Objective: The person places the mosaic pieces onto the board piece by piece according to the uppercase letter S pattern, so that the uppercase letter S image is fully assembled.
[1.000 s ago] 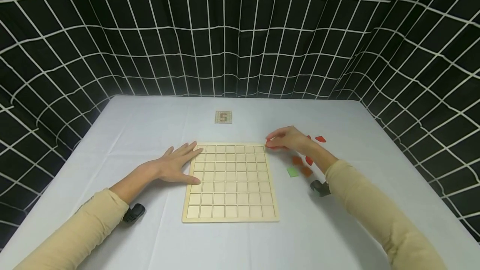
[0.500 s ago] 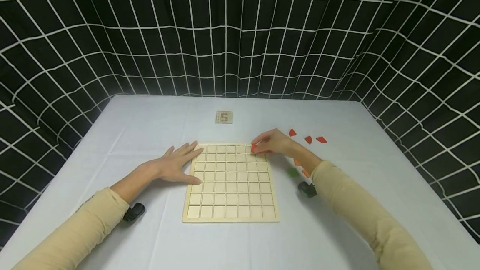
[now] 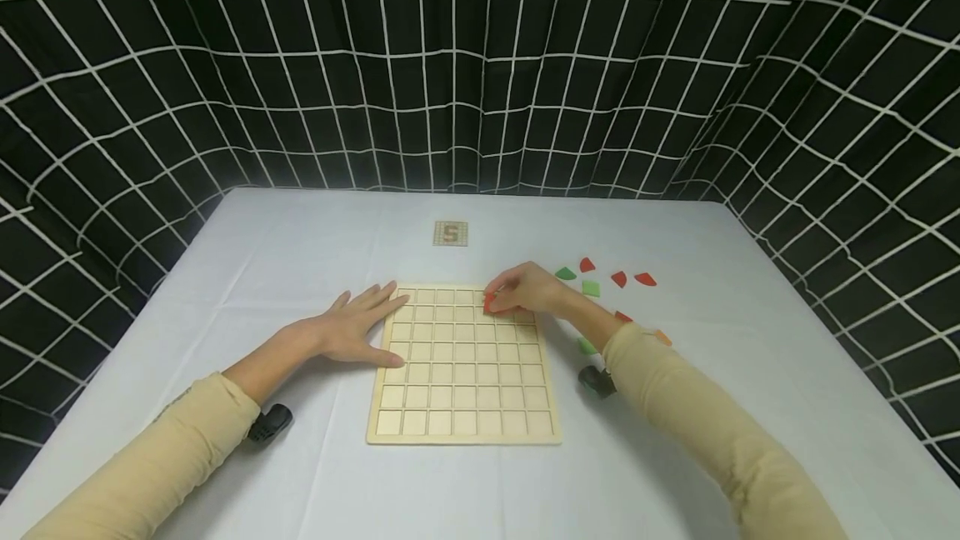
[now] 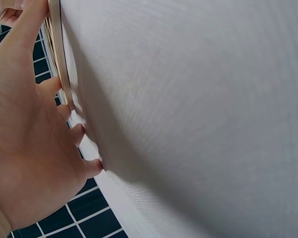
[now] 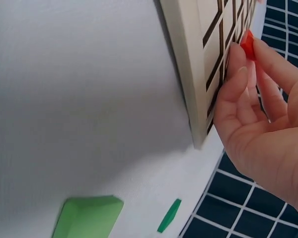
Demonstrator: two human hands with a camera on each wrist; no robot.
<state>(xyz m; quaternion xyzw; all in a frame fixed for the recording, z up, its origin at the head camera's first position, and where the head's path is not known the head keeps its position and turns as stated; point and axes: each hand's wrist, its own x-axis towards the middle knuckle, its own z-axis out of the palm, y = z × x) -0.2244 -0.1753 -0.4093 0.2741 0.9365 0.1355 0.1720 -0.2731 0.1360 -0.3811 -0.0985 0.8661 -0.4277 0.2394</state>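
A square wooden grid board [image 3: 487,422] lies on the white table. My left hand [image 3: 348,333] rests along its upper left edge, fingers spread and thumb on the rim side; the left wrist view shows the same straight fingers [image 4: 50,85]. Over the top rows, right of the middle, my right hand [image 3: 529,287] pinches a small red piece [image 3: 489,303]. In the right wrist view the red piece [image 5: 248,45] is between thumb and fingertips, close to the board's surface; whether it touches a cell I cannot tell.
Loose pieces lie right of the board: several red ones [image 3: 618,279], a dark green one [image 3: 566,273], a light green square [image 3: 591,288] and an orange one [image 3: 663,337] partly under the right sleeve. A small patterned card [image 3: 451,233] lies beyond the board.
My right hand has carried the red piece leftward from beside the board's upper right corner to over its top rows. Loose pieces behind the arm have come into view. The left hand stays put.
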